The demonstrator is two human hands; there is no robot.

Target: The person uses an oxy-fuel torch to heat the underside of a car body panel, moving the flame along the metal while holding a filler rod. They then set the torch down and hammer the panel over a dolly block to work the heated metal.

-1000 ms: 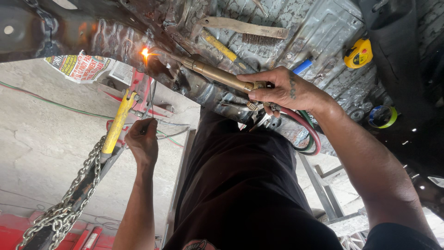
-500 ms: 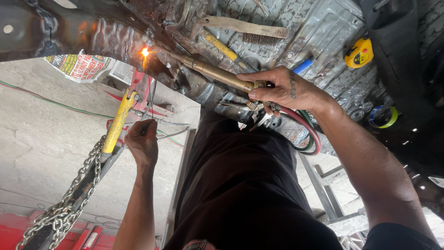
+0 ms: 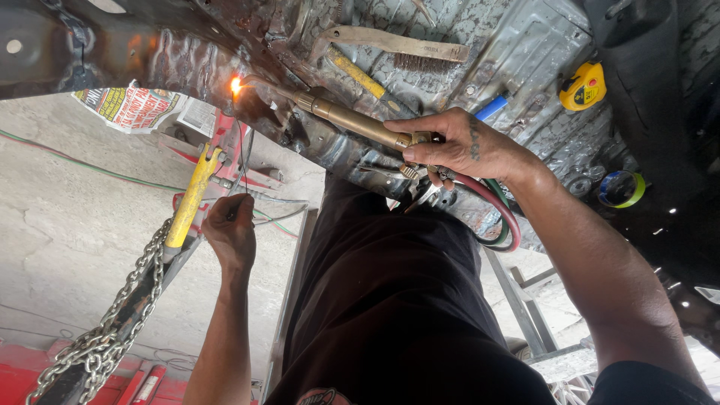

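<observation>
My right hand (image 3: 457, 146) grips the brass handle of a gas torch (image 3: 352, 120), with red and green hoses (image 3: 499, 214) trailing from its rear. The torch tip points left, and a bright orange flame (image 3: 235, 85) burns against the rusty metal panel (image 3: 187, 52) of a vehicle body. My left hand (image 3: 232, 229) is closed on a thin wire rod (image 3: 241, 161) that rises toward the flame. My black-clothed torso fills the lower middle.
A wire brush (image 3: 397, 46), a yellow-handled tool (image 3: 358, 73), a yellow tape measure (image 3: 583, 86) and a tape roll (image 3: 621, 187) lie on the grey sheet metal. A steel chain (image 3: 112, 322) with a yellow-handled lever (image 3: 191, 199) hangs at left over concrete floor (image 3: 67, 225).
The flame has stayed at the same spot on the panel. Both hands hold nearly still; the left hand has shifted very slightly.
</observation>
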